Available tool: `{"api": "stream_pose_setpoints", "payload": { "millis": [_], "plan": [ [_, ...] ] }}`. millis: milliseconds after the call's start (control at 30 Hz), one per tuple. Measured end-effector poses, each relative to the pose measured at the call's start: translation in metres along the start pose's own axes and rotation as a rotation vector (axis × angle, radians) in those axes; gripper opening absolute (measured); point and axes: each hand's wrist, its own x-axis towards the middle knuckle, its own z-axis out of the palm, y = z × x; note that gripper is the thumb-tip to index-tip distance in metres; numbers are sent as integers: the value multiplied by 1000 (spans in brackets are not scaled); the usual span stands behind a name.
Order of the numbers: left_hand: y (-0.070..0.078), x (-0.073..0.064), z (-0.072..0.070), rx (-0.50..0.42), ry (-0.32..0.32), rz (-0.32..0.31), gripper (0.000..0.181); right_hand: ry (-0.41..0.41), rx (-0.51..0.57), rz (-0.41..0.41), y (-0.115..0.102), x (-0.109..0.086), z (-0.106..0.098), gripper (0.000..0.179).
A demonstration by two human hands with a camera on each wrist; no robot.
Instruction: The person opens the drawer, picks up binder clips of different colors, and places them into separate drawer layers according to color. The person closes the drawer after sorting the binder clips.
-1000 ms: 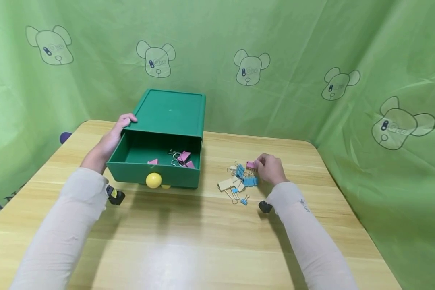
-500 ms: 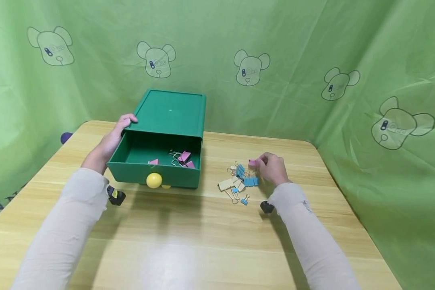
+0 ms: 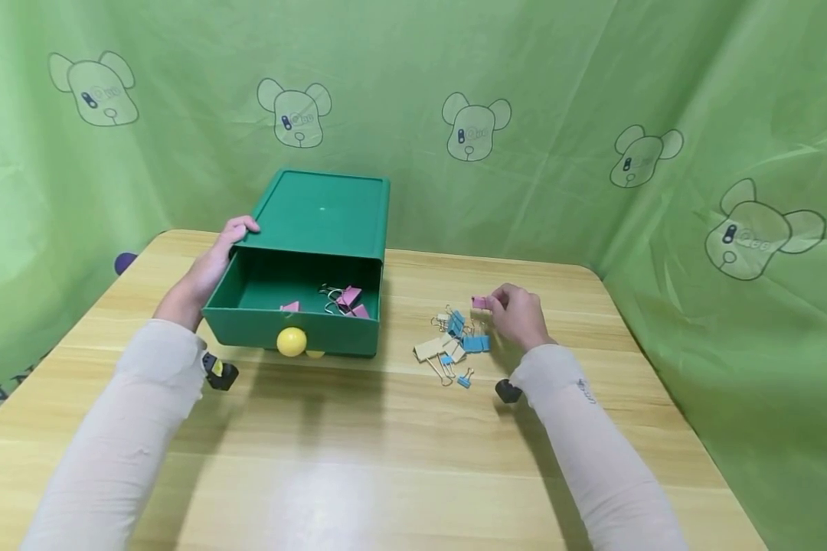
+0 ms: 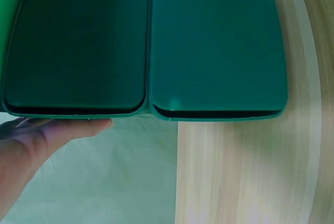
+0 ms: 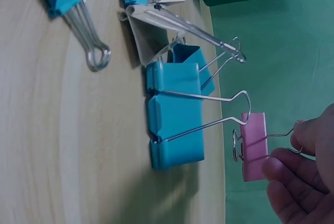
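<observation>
In the head view my right hand (image 3: 520, 317) pinches a pink binder clip (image 3: 479, 302) above the far side of a small clip pile. The right wrist view shows thumb and fingers on the wire handle of that pink clip (image 5: 254, 145). Next to it, a large blue binder clip (image 5: 177, 114) lies with its handles up. My left hand (image 3: 210, 264) rests against the left side of a green drawer box (image 3: 320, 214), fingertips at its top edge. The pulled-out drawer (image 3: 248, 327) has several pink binder clips (image 3: 350, 297) inside.
Beige binder clips (image 3: 429, 350) and blue ones (image 3: 476, 343) lie jumbled right of the box. A small blue clip (image 3: 465, 380) lies nearest the front. The drawer's yellow knob (image 3: 292, 342) juts forward. A green curtain (image 3: 558, 153) stands behind the wooden table (image 3: 400, 459).
My right hand has lifted the pink binder clip slightly up and away from the pile. My left hand stays at the box, and the drawer has not moved.
</observation>
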Motion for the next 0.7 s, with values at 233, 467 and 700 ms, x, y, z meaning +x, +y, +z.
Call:
{"api": "stream_pose_setpoints", "payload": {
  "millis": [233,467,700],
  "plan": [
    [1,1,-1,-9,-5,7,22,23,16,-20,-7,1,-2,19],
    [2,1,0,-22,-5,4,21,42,16,-26,-13,1,-7,19],
    [1,0,1,-31,-6,27,20,56,27,-52,-19,-1,-9,21]
  ]
}}
